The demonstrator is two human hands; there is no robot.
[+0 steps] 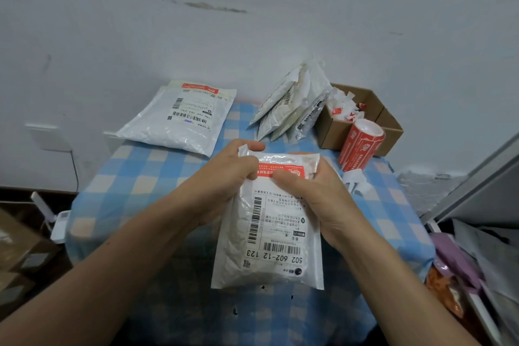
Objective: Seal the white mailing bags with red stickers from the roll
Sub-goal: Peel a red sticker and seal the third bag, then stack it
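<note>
Head view, bag in hand: the white mailing bag [269,219] is held upright over the table's centre, with a red sticker [280,170] across its folded top.
Left hand [230,174]: curled fingers pinch the bag's top left corner.
Right hand [309,188]: grips the top right, thumb pressing on the sticker.
Done: a stickered bag [179,118] lies flat at 11 o'clock, and the held one looks nearly sealed.
Left to do: leaning bags [289,104] at 1 o'clock show no stickers.
Roll [361,146]: at 2 o'clock, against a cardboard box [390,132] of scraps.
Surface: blue checked cloth [140,177].
Room: scuffed white wall [252,22] at 12 o'clock.
</note>
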